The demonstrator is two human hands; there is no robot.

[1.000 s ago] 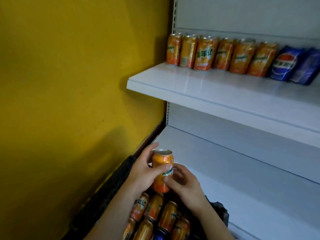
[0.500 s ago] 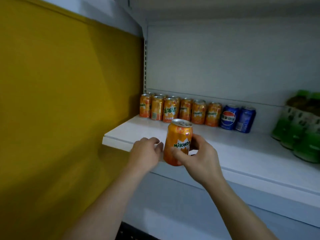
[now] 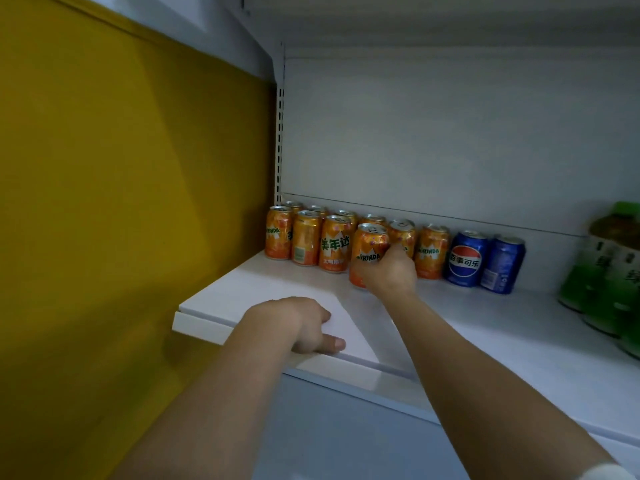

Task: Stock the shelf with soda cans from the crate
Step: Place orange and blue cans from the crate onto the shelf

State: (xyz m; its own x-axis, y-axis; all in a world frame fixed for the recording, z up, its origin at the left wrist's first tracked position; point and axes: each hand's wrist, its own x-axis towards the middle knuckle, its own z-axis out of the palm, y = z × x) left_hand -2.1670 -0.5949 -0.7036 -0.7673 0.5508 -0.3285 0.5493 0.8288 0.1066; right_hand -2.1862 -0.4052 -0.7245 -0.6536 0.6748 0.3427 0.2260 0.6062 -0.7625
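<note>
White shelf (image 3: pixel 485 327), smooth flat metal w/ a folded front lip, sits against a white back panel; slotted upright (image 3: pixel 280 133) runs down the left corner. Yellow wall (image 3: pixel 121 185) to the left, matte, plain.

Shelf contents: orange cans (image 3: pixel 304 237) stand upright along the back at left, cylindrical aluminium, silver tops w/ pull tabs, glossy print. They look to be two rows deep at the left end; exact count cannot be told. Right of them, two blue cans (image 3: pixel 485 259), upright, touching each other, same shape. Far right, green bottles (image 3: pixel 602 275) w/ pale labels, blurred, cut off by the frame edge.

My right hand (image 3: pixel 391 271) grips the Mirinda can (image 3: pixel 369 251) from its right side, fingers curled round the body, approx. upright. Can is low over the shelf just in front of the orange row; whether its base touches the shelf I cannot tell, hand hides part of it.

My left hand (image 3: pixel 298 323) rests on the shelf's front edge near the left end, thumb lying along the lip, fingers bent over the top face, holding nothing else. Well apart from the cans.

Both forearms bare; a bit of white sleeve (image 3: pixel 602 472) shows at bottom right.
</note>
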